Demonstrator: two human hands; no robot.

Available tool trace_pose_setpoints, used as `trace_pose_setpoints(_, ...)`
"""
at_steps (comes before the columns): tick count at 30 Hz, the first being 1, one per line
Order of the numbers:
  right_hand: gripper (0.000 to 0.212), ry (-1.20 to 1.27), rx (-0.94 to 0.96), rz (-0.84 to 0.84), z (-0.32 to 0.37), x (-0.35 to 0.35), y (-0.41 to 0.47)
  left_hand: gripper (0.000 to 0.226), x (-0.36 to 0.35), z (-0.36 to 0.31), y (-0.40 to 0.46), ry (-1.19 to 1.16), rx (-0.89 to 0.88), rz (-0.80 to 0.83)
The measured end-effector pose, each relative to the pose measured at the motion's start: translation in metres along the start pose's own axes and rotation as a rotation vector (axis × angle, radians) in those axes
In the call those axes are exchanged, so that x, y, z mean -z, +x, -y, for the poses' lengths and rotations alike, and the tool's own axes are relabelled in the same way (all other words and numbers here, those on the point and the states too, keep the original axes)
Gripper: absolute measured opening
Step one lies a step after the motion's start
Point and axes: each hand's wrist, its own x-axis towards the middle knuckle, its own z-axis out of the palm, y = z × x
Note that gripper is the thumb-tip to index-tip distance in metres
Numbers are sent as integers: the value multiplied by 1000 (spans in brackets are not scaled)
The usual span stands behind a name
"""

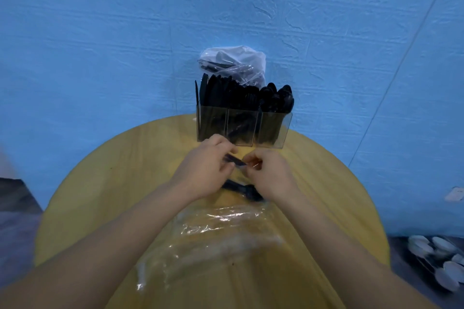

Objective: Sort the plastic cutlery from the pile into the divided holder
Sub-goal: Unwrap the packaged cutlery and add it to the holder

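A clear divided holder [242, 138] stands at the far edge of the round yellow table [105, 188]. Its three compartments hold black knives on the left, forks in the middle, spoons on the right. Just in front of it my left hand [206, 170] and my right hand [270, 170] meet, both pinching a black cutlery piece [236, 161] in a clear wrapper. Which kind of piece it is cannot be told. A black fork [244, 189] lies on the table under my hands.
Crumpled clear wrappers [221, 223] lie on the table near me. A plastic bag with more black cutlery [233, 64] sits behind the holder. White spoons [437, 256] lie on a dark surface at lower right. Blue sheeting covers the background.
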Motion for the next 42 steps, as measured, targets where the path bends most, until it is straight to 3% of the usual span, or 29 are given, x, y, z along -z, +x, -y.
trace_pose_setpoints(5, 40, -244, -29, 169, 6, -21, -17, 25, -3, 17, -37, -97, 134, -66)
trace_pose_setpoints(10, 26, -421, 14, 92, 10, -26, -16, 30, -12, 32, -48, -155, 208, -138)
trace_pose_setpoints(15, 25, -315, 123, -23, 4, -23, -16, 34, -15, 38, -43, -164, 196, -276)
trace_pose_setpoints(24, 25, -87, 395, -210, -10, -9, -21, 10, -11, 45, -41, -271, 5, -439)
trace_pose_setpoints(28, 23, -19, 329, -195, -12, -7, -22, 11, -9, 40, -41, -404, 9, -555)
trace_pose_setpoints(33, 59, 57, 158, -132, -12, -2, -24, 12, -4, 36, -43, -453, 34, -648)
trace_pose_setpoints(42, 12, 181, 143, -145, -11, -5, -24, 9, -7, 35, -44, -464, 23, -582)
